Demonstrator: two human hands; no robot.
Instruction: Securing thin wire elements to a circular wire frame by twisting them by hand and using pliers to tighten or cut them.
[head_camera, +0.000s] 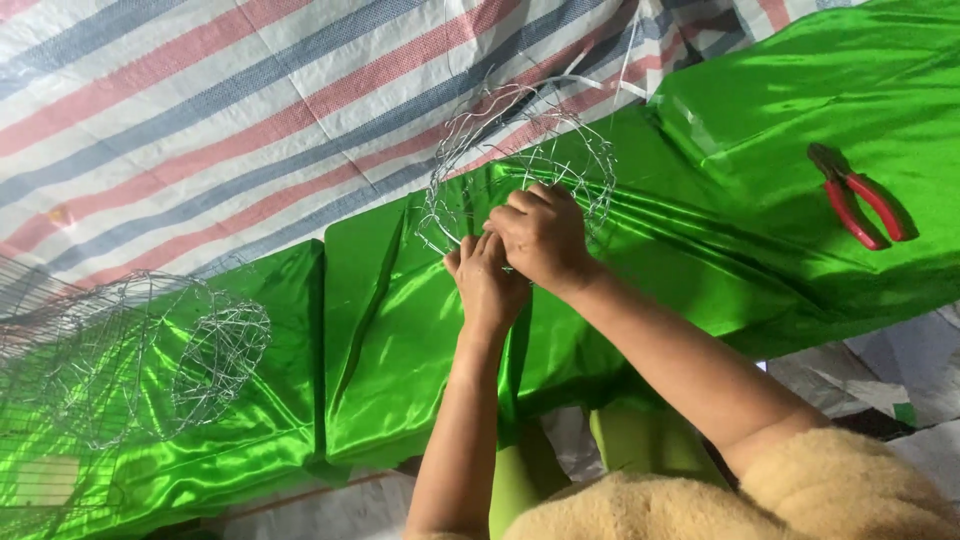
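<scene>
Both hands pinch the wire frame's near rim: left hand (487, 283) just below right hand (541, 235); the wire frame (520, 150) bulges away beyond them, over green cloth (400, 330).

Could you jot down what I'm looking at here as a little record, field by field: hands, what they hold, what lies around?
Left hand: grips the lower edge of a round wire mesh frame
Right hand: closed on the same frame, just above the left hand, the two touching
Surface under the frame: shiny green satin cloth
Tool: red-handled pliers lying on the cloth, far right, apart from both hands
Other frames: wire mesh cages on the cloth at far left
Ground cover: striped tarpaulin in red, blue and white
</scene>
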